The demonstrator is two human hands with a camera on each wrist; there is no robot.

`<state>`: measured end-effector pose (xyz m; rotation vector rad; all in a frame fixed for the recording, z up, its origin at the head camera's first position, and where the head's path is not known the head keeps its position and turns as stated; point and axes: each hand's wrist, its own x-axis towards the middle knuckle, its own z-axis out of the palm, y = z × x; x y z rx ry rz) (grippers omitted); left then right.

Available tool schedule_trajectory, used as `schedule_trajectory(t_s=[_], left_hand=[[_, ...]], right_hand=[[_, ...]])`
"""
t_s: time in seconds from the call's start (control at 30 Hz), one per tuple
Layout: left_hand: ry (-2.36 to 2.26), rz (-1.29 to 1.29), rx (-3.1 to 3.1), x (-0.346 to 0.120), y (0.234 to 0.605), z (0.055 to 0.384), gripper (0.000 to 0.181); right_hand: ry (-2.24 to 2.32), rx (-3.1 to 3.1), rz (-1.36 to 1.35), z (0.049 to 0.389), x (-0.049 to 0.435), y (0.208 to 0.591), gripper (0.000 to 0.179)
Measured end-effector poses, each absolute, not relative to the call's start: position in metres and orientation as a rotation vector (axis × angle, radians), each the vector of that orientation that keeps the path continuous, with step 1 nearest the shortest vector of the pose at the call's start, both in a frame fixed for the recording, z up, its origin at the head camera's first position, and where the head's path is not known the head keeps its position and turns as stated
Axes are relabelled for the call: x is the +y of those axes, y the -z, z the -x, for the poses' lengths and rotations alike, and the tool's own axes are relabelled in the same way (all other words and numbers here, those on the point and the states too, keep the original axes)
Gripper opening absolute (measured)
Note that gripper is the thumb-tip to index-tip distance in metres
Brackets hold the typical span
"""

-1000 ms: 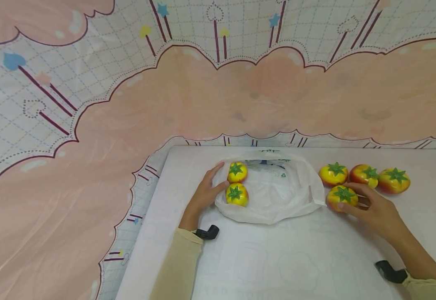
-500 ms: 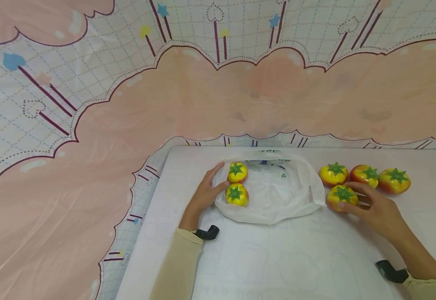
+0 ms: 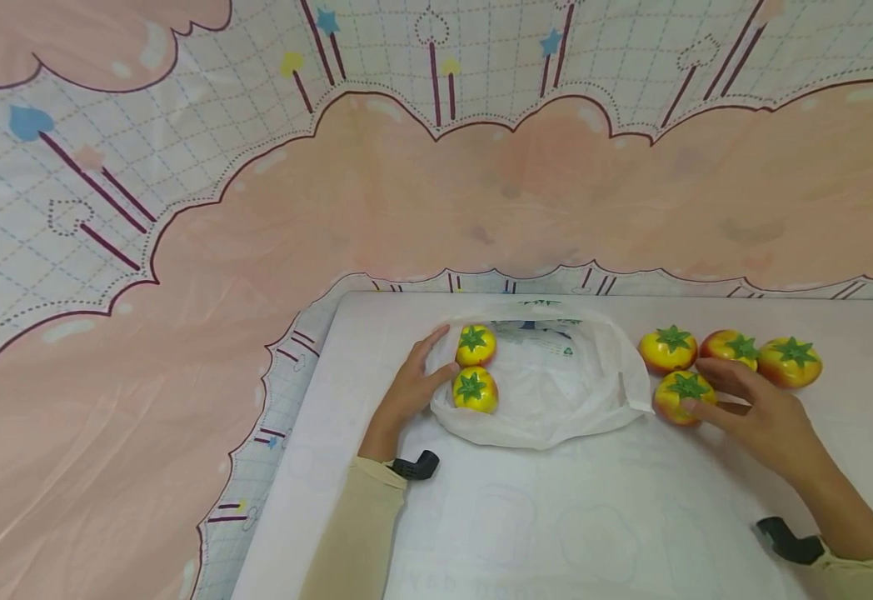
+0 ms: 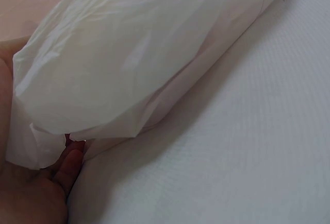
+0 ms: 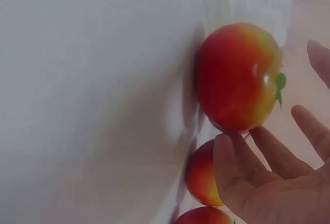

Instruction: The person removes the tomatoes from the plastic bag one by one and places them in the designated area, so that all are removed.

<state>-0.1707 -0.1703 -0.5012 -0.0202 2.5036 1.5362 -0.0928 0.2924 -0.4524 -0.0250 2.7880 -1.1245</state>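
Observation:
A white plastic bag (image 3: pixel 556 417) lies with its mouth spread wide. Two yellow-red imitation tomatoes (image 3: pixel 476 389) with green star-shaped tops sit inside at its left. My left hand (image 3: pixel 402 396) holds the bag's left rim, thumb over the edge beside the tomatoes. In the left wrist view, white film (image 4: pixel 124 69) covers much of that hand. Right of the bag stands one tomato (image 5: pixel 240 77), against the bag's edge. My right hand (image 3: pixel 766 421) is around its right side with relaxed, spread fingers (image 5: pixel 276 154); the fingertips are right at its surface.
Behind my right hand, three more tomatoes (image 3: pixel 790 361) stand in a row on the white table (image 3: pixel 556 533). A cloth backdrop (image 3: pixel 496 200) with a pink cloud print rises at the table's back edge. Black wrist devices (image 3: pixel 789 540) sit at both cuffs.
My right hand has shifted slightly right and loosened around the tomato, its fingers drawing back from it. The tomato stays in place. My left hand and the bag have not moved.

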Motion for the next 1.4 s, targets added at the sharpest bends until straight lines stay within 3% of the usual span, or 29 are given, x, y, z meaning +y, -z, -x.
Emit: schedule_trajectory(t_s=[0.37, 1.4], left_hand=[[-1.528, 0.012, 2.513, -0.171, 0.502, 0.171, 0.067], [-1.555, -0.01, 2.496, -0.172, 0.502, 0.17, 0.067]], right_hand=[[1.248, 2.861, 0.095, 0.093, 0.291, 0.441, 0.067], [1.292, 2.877, 0.172, 0.112, 0.221, 0.417, 0.062]])
